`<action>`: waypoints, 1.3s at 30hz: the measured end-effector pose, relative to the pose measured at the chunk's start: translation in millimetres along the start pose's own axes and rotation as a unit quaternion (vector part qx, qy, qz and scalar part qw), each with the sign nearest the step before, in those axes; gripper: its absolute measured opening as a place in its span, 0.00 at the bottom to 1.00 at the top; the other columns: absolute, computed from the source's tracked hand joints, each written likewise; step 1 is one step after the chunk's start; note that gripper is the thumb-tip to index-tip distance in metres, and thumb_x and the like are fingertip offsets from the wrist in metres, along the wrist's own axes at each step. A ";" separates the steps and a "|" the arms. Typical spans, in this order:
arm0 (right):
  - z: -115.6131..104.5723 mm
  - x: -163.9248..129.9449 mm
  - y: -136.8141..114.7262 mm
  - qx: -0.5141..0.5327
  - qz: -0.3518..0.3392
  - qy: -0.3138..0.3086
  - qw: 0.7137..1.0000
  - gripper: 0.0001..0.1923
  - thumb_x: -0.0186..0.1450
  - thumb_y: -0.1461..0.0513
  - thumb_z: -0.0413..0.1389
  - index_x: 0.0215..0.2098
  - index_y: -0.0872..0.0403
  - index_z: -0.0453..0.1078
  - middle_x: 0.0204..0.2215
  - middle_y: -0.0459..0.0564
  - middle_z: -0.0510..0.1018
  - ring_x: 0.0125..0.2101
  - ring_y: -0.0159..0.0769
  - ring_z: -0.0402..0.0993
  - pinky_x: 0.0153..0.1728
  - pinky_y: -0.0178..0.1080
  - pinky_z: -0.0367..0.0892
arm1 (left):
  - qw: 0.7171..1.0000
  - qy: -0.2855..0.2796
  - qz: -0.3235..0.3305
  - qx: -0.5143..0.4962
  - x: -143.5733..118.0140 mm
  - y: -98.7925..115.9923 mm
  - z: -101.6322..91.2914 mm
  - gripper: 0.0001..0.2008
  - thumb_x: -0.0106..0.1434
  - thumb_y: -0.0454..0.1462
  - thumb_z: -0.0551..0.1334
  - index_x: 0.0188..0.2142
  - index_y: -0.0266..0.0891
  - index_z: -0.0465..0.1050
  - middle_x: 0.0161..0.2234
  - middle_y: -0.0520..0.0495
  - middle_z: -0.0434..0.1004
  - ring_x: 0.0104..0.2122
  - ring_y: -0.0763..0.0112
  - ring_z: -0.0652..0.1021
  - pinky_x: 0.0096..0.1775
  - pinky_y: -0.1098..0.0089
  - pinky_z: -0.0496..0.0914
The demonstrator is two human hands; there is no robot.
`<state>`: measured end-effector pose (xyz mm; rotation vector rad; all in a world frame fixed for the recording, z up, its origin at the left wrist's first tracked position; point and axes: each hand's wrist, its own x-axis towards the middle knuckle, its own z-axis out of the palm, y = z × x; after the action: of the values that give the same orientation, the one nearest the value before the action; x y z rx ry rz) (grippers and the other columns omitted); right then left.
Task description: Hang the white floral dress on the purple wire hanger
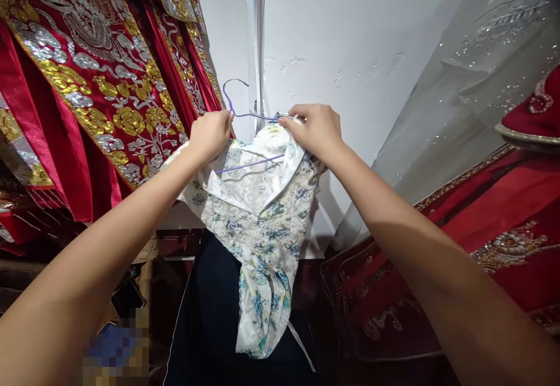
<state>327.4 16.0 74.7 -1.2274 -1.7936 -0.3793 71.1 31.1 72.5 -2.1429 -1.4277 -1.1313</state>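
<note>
Left hand [210, 134], right hand [315, 129] (both gripping), floral garment [258, 223], hanger [245, 115]

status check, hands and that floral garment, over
Left hand and right hand both grip floral garment at wire hanger. Red embroidered robe close on left.

Single view, worn on my head, facing forward and slightly down along both my bare forearms. Near range: my left hand [210, 134] and right hand [315, 129] sit centre frame, close before the plain white wall [359, 42]. Left edge takes in red hanging robes with gold and silver embroidery [87, 65]; right edge, red embroidered cloth [494, 223]. No second view.
</note>
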 end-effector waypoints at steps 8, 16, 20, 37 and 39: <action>-20.6 -24.2 32.8 -0.017 0.053 -0.004 0.998 0.16 0.63 0.49 0.59 0.34 0.52 0.79 0.28 0.54 0.78 0.33 0.46 0.72 0.33 0.43 0.62 | 0.996 -0.061 0.056 -0.033 14.2 25.5 13.4 0.15 0.69 0.43 0.55 0.28 0.41 0.71 0.24 0.43 0.69 0.35 0.52 0.76 0.42 0.56 0.66; -8.1 -103.5 33.9 -0.016 -0.004 0.083 0.996 0.12 0.68 0.57 0.54 0.42 0.46 0.79 0.41 0.52 0.80 0.45 0.49 0.73 0.43 0.47 0.64 | 0.995 -0.044 0.077 -0.034 -49.4 23.1 25.6 0.13 0.64 0.34 0.57 0.48 0.42 0.70 0.47 0.36 0.73 0.50 0.47 0.72 0.50 0.50 0.66; 11.9 -115.0 22.2 0.003 0.021 0.126 0.992 0.10 0.66 0.59 0.55 0.39 0.45 0.80 0.41 0.54 0.76 0.47 0.51 0.70 0.49 0.54 0.62 | 0.998 0.053 -0.007 -0.045 -81.8 -4.3 36.0 0.26 0.58 0.27 0.57 0.56 0.46 0.64 0.56 0.36 0.66 0.58 0.49 0.67 0.55 0.49 0.65; 121.2 -122.7 -35.5 0.500 0.158 0.083 0.847 0.16 0.64 0.60 0.59 0.50 0.54 0.71 0.51 0.56 0.77 0.54 0.42 0.73 0.57 0.43 0.68 | 0.838 0.084 -0.174 -0.510 -116.6 34.2 114.8 0.06 0.66 0.39 0.61 0.37 0.42 0.63 0.24 0.56 0.62 0.21 0.76 0.65 0.24 0.74 0.62; 122.6 -133.9 -37.9 0.523 0.176 0.082 0.830 0.19 0.65 0.56 0.59 0.52 0.54 0.70 0.53 0.57 0.76 0.56 0.42 0.72 0.58 0.43 0.67 | 0.840 0.075 -0.162 -0.513 -127.9 43.4 118.4 0.07 0.67 0.41 0.61 0.41 0.42 0.66 0.30 0.52 0.68 0.26 0.74 0.70 0.29 0.74 0.66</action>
<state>246.7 2.8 -91.7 -0.6456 -1.2339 0.6429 137.1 8.3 -93.0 -2.3241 -1.2546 -2.5881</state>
